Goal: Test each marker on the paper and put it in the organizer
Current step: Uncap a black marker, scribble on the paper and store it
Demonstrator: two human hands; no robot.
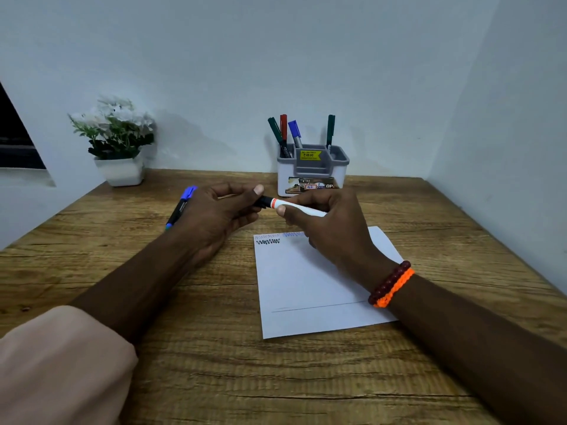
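Sitting far left: a potted plant [118,139] by the wall, clear of the work.
Spare marker: a blue-capped marker [181,207] lies on the wood surface [214,363] just behind the left hand, untested by the look of it.
Left hand: the left hand [221,210] has its grip curled round the dark cap end of the marker [294,207].
Marker: held level above the surface, long axis running left to right between both hands, orange band at mid-length.
Right hand: the right hand [331,222] grips the white barrel; bracelets [391,285] at the wrist.
Key relation: cap points left, barrel right, so pulling the hands apart should uncap it; the right hand is nearer the paper.
Paper: the paper [306,286] lies directly below the right hand, scribbles at its far-left corner.
Organizer: the organizer [313,170] stands beyond the hands, four markers upright inside.
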